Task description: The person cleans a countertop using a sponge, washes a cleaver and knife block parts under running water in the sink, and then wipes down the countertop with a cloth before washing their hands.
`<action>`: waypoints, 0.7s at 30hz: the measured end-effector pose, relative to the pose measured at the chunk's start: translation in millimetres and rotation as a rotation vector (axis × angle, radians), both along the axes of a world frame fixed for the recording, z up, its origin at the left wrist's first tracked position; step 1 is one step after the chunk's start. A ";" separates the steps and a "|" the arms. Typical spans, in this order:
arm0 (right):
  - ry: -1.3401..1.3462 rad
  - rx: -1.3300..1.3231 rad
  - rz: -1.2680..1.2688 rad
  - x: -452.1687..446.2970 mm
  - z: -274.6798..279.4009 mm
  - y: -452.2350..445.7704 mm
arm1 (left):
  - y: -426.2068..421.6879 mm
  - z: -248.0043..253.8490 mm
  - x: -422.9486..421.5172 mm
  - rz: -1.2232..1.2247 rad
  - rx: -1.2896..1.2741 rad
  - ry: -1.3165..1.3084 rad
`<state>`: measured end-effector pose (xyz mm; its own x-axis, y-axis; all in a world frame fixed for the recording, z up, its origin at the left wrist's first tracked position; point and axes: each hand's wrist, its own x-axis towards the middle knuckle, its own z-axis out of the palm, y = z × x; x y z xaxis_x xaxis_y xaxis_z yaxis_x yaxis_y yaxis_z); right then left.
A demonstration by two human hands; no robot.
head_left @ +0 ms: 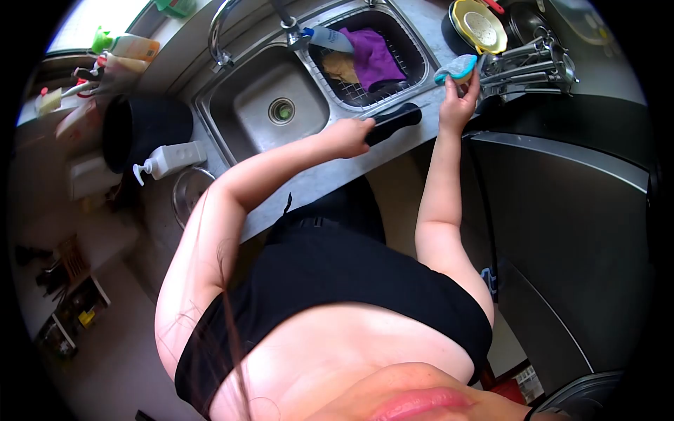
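Note:
My left hand (347, 137) is closed around one end of a long, black, round-ended object (394, 122), whose exact kind I cannot make out. It lies level over the counter's front edge, just before the right sink basin. Farther right, my right hand (458, 109) pinches a grey and teal sponge (456, 69), raised beside a metal rack (526, 67). The right basin (419, 52) has a wire grid, a purple cloth (373, 56), a tan cloth (340, 67) and a pale bottle (330, 39) in it.
The left steel basin (246, 91) has a drain with something green in it; a faucet (220, 49) rises behind. A white pump bottle (174, 160) and a black bin (144, 126) stand left. A yellow colander (479, 28) sits back right. A dark appliance (562, 203) borders my right side.

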<state>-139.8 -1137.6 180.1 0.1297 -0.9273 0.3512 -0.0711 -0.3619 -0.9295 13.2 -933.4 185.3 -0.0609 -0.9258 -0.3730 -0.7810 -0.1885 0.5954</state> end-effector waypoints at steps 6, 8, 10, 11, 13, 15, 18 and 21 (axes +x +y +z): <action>-0.281 0.067 0.072 -13.9 26.1 3.9 | -52.9 -46.0 -51.6 0.088 -0.029 -0.050; -0.325 0.090 0.068 -12.1 33.3 12.7 | -64.7 -57.7 -51.8 0.064 -0.058 -0.051; -0.415 0.141 0.104 -6.9 39.5 22.6 | -74.1 -65.9 -47.2 0.043 -0.062 -0.055; -0.461 0.172 0.125 -2.6 40.2 26.4 | -77.0 -64.1 -44.1 0.032 -0.052 -0.056; -0.464 0.243 0.177 8.3 35.4 33.4 | -73.9 -59.4 -41.2 0.051 -0.038 -0.059; -0.435 0.285 0.266 23.3 33.6 39.4 | -66.4 -42.9 -41.5 0.111 -0.046 -0.065; -0.036 0.293 0.491 55.5 9.1 28.4 | -40.4 -22.2 -32.1 0.153 -0.076 -0.128; 0.911 0.109 0.678 112.2 -9.0 6.8 | 3.7 -8.5 0.0 0.330 -0.195 -0.116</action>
<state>-27.6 -1130.8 171.1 0.7808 -0.5891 -0.2081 -0.5560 -0.5034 -0.6614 13.2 -929.7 176.8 0.2840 -0.9428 -0.1748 -0.7614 -0.3325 0.5565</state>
